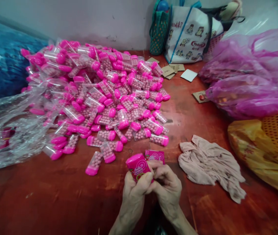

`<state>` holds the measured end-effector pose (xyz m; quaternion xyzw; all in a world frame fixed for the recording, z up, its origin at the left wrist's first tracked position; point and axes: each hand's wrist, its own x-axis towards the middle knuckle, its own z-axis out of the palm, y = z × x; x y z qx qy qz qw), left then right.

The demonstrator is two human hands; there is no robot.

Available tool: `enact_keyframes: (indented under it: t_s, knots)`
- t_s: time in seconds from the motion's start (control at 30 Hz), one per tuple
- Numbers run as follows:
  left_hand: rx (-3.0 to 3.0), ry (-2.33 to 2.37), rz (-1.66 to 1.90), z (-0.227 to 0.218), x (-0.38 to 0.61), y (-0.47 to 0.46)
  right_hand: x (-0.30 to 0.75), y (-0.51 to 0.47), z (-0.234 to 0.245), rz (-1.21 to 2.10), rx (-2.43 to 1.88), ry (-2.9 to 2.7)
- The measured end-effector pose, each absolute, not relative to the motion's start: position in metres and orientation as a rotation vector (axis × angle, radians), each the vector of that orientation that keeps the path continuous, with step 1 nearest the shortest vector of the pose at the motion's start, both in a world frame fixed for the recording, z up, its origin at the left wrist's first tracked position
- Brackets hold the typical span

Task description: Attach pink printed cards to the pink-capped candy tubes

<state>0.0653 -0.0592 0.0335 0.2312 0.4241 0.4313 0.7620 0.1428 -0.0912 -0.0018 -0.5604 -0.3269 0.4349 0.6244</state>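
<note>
My left hand [136, 192] is closed around a small candy container [137, 164] with a bright pink cap and a printed pink wrapper. Its thumb presses on the front of the wrapper. My right hand [167, 186] meets it from the right, fingers curled and pinching at the container's lower right edge; the fingertips are partly hidden. Just behind the right fingers shows a flat printed pink label [155, 156]. Beyond both hands lies a big heap of clear candy containers [109, 94] with pink caps, filled with round pink candies and bearing no wrapper.
A crumpled cloth [209, 166] lies right of my hands on the red-brown tabletop [80, 202]. Clear plastic sheeting [13, 130] and a blue bag [6, 58] are at left. Purple bags [249, 78], a yellow basket [276, 130], cardboard pieces [169, 71] and a tote bag [190, 36] stand right and back.
</note>
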Motion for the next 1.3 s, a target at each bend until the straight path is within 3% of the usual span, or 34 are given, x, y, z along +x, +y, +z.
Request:
enact_keyframes:
  t_s: [0.17,0.6,0.93,1.17,1.3]
  knots:
    - [0.508,0.907,0.936,0.034,0.063,-0.062,0.147,-0.090,-0.003,0.922,-1.301,-0.794]
    - [0.275,0.890,0.957,0.019,0.060,-0.047,0.144,-0.075,-0.005,1.151,-1.264,-0.637]
    - [0.277,0.833,0.937,0.018,0.052,-0.044,0.153,-0.073,0.003,1.030,-1.365,-1.037]
    - [0.227,1.109,1.145,0.019,0.016,-0.039,0.154,-0.082,0.004,0.967,-1.409,-1.319]
    - [0.270,1.482,1.338,0.015,-0.070,-0.067,0.178,-0.099,0.005,0.616,-1.490,-1.374]
